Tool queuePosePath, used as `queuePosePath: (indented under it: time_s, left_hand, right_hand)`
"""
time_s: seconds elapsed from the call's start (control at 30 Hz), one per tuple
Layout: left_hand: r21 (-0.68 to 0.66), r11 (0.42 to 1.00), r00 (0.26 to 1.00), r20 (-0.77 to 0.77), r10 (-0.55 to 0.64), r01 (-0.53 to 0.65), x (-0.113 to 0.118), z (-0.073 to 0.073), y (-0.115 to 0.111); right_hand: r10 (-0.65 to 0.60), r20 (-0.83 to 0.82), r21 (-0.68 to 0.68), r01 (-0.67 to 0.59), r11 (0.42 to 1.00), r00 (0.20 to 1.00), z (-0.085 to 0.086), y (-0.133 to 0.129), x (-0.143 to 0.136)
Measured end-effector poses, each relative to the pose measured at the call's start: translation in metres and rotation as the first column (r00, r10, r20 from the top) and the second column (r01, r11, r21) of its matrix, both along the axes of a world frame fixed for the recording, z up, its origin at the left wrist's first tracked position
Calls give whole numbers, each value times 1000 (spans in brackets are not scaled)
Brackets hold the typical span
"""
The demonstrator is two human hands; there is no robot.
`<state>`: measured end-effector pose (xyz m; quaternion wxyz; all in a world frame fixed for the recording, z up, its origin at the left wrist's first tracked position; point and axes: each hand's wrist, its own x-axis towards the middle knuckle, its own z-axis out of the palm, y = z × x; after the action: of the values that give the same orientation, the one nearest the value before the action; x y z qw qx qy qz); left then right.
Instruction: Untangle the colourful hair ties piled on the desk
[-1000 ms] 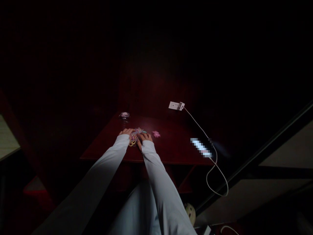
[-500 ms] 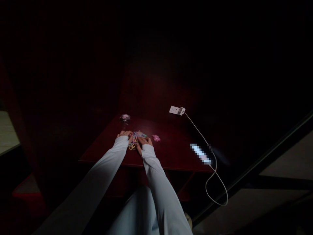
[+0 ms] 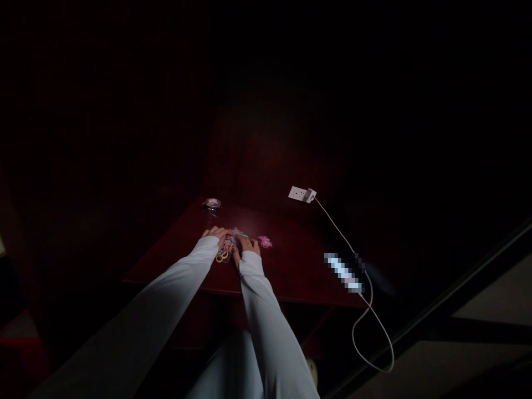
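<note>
A loose pile of small colourful hair ties (image 3: 227, 249) lies on the dark red table (image 3: 286, 277), with yellow loops at its near edge. On its left side my left hand (image 3: 216, 234) reaches in, fingers bent over the ties and closed on some of them. From the right, my right hand (image 3: 248, 245) has its curled fingers and thumb gripping at the pile. The fingertips of both hands are close together and partly hidden among the ties. Just right of my right hand is a separate pink cluster (image 3: 265, 241), too small to make out clearly.
A clear round container (image 3: 212, 204) stands at the table's back left. On the wall a socket (image 3: 298, 193) holds a white charger (image 3: 310, 195). Its white cable (image 3: 334, 224) runs down to a blurred bright device (image 3: 344, 272) at the table's right and loops past the edge.
The view has shifted slightly, so the table sits a little lower. Both hands stay at the pile; my left fingers reach further over it, and less of the ties shows between the hands.
</note>
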<state>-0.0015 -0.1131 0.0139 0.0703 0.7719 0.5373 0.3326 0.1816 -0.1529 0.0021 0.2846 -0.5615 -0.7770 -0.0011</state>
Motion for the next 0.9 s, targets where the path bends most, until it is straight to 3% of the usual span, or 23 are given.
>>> queuePosePath:
  time_s: [0.17,0.3,0.47,0.57,0.77,0.83,0.9]
  left_hand:
    - [38,981,977,107,185,-190,-6,1,-6]
    - [11,955,938,191,289,-296,-8,-2,6]
    - [52,979,970,158,186,-197,-3,-3,35]
    - [54,989,981,143,128,-137,-5,-5,55]
    - [-67,990,959,248,139,-126,-23,-11,85]
    - [22,990,981,142,134,-139,-26,-8,84]
    - [192,973,992,-4,128,-124,-25,-3,81]
  right_hand:
    - [15,-27,-17,-15,1000,1000,6,3,-2]
    - [12,-35,-27,-13,1000,999,8,17,-1]
    - [87,-64,54,-84,995,994,-3,44,4]
    - [66,-87,83,-59,995,994,-12,55,5]
    - [126,-128,-26,-130,991,984,-25,75,14]
    - [125,-147,-46,-133,990,981,-27,82,15]
    - [144,-162,-56,-155,986,976,-26,88,13]
